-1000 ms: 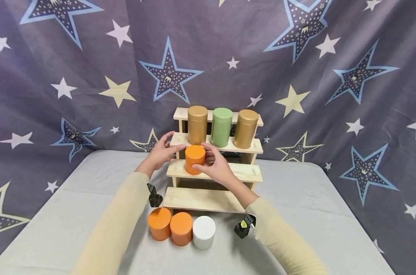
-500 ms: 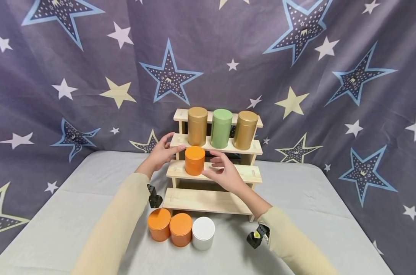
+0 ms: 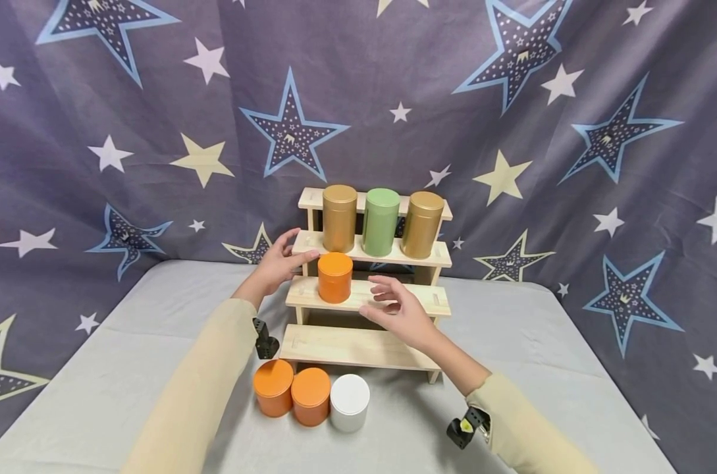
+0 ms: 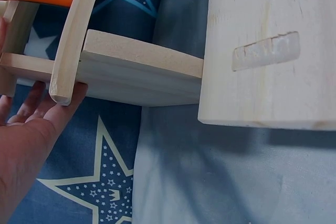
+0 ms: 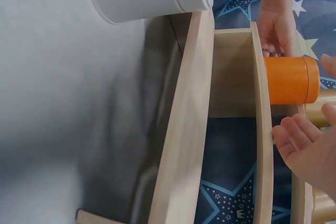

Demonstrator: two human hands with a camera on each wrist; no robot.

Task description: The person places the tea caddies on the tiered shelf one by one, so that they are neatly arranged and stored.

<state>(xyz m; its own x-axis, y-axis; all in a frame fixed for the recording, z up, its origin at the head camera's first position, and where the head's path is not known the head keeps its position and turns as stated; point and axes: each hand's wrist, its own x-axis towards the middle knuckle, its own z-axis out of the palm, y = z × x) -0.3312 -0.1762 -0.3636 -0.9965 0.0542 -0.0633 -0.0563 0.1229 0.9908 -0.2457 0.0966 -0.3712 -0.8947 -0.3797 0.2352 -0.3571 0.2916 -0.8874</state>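
Note:
A stepped wooden display stand (image 3: 358, 345) stands in the middle of the head view. An orange tin (image 3: 334, 279) sits upright on its second step from the bottom, toward the left. My left hand (image 3: 275, 264) grips the stand's left end, thumb in front of a board; in the left wrist view its fingers (image 4: 39, 109) lie against the wooden frame. My right hand (image 3: 404, 317) hovers right of the tin, apart from it, with loosely bent fingers holding nothing. The right wrist view also shows the orange tin (image 5: 290, 80) beyond that hand's fingertips.
Two gold canisters (image 3: 339, 220) (image 3: 423, 226) flank a green canister (image 3: 381, 224) on the step above. On the grey cloth before the stand are two orange tins (image 3: 273, 388) (image 3: 311, 397) and a white tin (image 3: 349, 403). Behind hangs a star-patterned curtain (image 3: 358, 85).
My right hand has let go of the orange tin and drawn back to the right. The tin stays on its step. My left hand has kept its place on the stand.

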